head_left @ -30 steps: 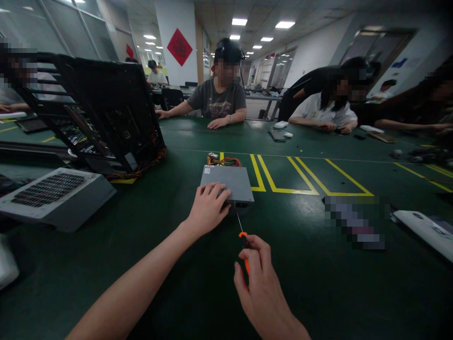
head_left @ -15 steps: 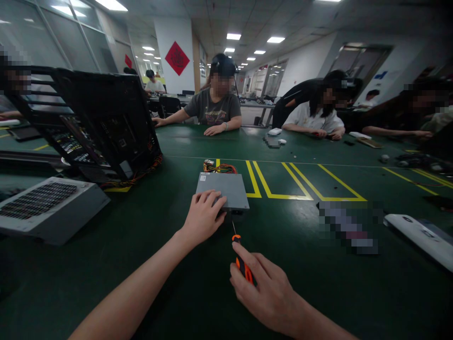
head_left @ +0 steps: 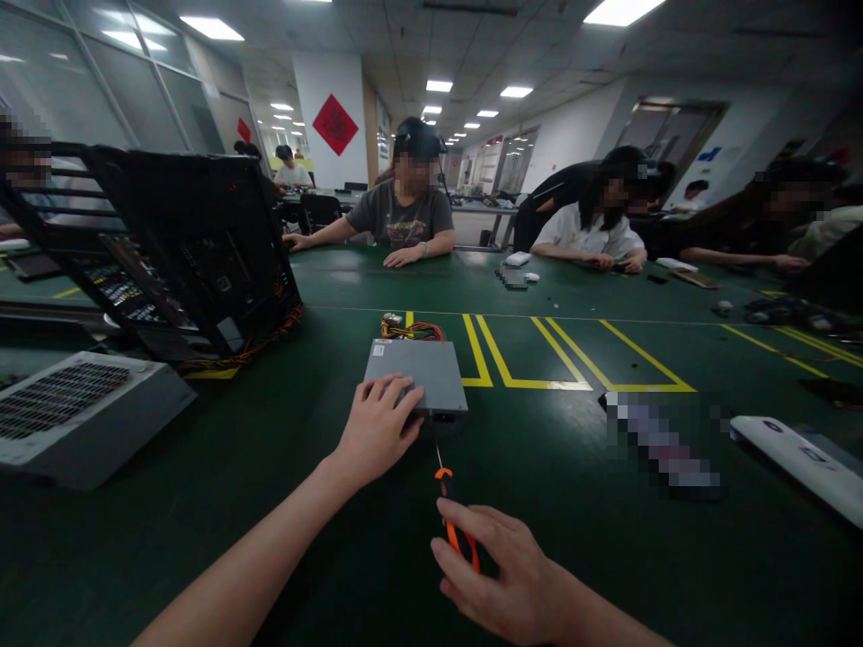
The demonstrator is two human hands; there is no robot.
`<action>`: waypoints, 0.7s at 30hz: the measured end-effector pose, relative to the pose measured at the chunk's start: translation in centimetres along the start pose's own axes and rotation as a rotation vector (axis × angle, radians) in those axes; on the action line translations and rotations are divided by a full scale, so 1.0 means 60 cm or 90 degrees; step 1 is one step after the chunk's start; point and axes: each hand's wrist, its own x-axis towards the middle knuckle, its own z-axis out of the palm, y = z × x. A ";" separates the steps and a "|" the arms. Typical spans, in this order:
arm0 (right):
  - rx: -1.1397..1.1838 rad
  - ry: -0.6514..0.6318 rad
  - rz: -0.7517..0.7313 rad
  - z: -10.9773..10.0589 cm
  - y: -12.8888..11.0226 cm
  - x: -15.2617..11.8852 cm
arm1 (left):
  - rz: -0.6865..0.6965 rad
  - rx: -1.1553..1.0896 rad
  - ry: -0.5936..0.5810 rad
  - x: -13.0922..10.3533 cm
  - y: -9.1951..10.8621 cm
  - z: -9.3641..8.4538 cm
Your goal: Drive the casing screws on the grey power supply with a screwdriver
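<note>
A grey metal computer power supply (head_left: 438, 373) lies on the green table, its bundle of coloured cables (head_left: 414, 329) at the far side. My left hand (head_left: 381, 422) rests on the near left part of its top, fingers spread and lying flat, thumb near the front edge. An orange and black screwdriver (head_left: 445, 487) is held between the thumb and fingers of my right hand (head_left: 502, 566). Its thin shaft points up toward the near face of the power supply, below the socket. Whether the tip touches the casing I cannot tell.
A black computer case (head_left: 222, 252) stands at the left, with a larger power supply (head_left: 101, 413) with a grille in front of it. On the right lie a blurred-out object (head_left: 664, 449) and a white device (head_left: 796, 458). Several people sit across the table, one person (head_left: 408, 216) directly opposite.
The view has tilted slightly, so most things appear a little lower and further left. My right thumb and fingers sit further back on the screwdriver, showing more of its handle. My left hand stays on the power supply.
</note>
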 end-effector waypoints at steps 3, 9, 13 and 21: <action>-0.008 0.026 -0.039 0.002 0.003 -0.006 | 0.001 0.008 0.000 0.001 -0.001 0.002; -0.006 0.040 -0.009 0.010 0.003 -0.017 | -0.004 0.015 -0.006 0.001 0.001 -0.001; 0.027 0.057 0.034 0.017 0.004 -0.023 | -0.006 0.013 -0.015 0.000 0.001 -0.003; 0.001 -0.033 -0.011 0.012 -0.005 -0.006 | 0.013 -0.001 -0.008 0.000 0.001 0.000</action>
